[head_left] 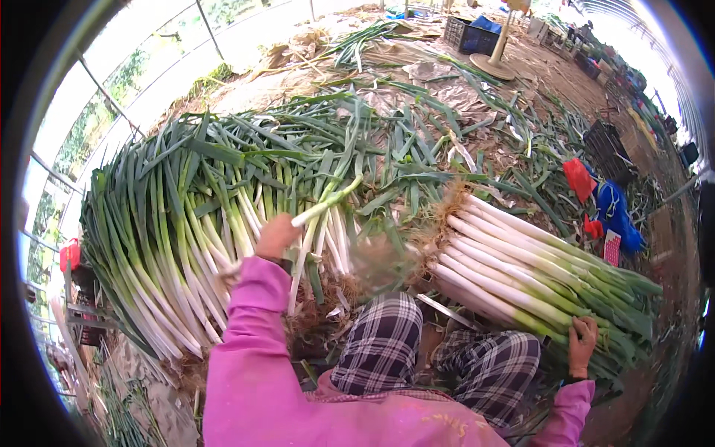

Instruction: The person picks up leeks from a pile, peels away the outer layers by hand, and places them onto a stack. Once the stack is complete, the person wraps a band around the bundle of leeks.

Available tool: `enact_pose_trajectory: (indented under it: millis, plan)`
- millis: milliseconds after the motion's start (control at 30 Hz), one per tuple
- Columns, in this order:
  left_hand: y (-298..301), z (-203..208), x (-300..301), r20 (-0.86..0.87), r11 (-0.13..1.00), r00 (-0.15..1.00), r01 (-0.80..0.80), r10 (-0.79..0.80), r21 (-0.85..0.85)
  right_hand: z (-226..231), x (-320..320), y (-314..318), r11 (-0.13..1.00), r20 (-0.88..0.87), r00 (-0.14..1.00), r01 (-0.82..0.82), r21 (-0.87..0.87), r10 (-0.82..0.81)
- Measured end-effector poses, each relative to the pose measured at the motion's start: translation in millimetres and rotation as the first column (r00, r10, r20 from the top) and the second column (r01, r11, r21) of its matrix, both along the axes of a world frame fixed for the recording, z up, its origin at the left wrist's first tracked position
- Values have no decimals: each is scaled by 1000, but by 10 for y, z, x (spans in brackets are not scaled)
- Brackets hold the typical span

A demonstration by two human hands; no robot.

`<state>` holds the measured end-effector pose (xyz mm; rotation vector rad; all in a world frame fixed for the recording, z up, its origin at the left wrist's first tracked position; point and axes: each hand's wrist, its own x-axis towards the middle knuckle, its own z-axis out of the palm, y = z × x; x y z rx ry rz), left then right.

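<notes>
My left hand (277, 237) is closed at the white end of a leek (328, 203), whose bent green part reaches up and to the right. Beneath and left of it spreads a large heap of long leeks (171, 253), green tops away from me and rooted white ends toward me. On my right lies a neat stack of leeks (506, 253), roots pointing left and leaves right. Against the near side of that stack, my right hand (583, 343) curls its fingers over a leek's green part. A blurred brown clump (383, 261) shows above my knee.
My knees in checked trousers (383, 335) rise between heap and stack. Loose leaves (417, 141) litter the ground ahead. Farther off stand a stool (495, 63) and a black crate (469, 36). Red and blue bags (614, 212) and another dark crate (609, 149) lie beyond the stack.
</notes>
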<state>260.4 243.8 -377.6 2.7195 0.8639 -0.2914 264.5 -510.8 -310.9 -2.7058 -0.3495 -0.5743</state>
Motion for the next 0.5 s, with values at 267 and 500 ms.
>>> enact_pose_trajectory:
  millis: [267, 500]
  plan:
    - [-973, 3078, -236, 116, 821, 886, 358, -449, 445, 59, -76, 7, 1000, 129, 992, -17, 1, 17]
    - [-2319, 3894, -288, 514, 673, 436, 511, -739, 534, -46, -103, 16, 1000, 210, 977, -19, -7, 20]
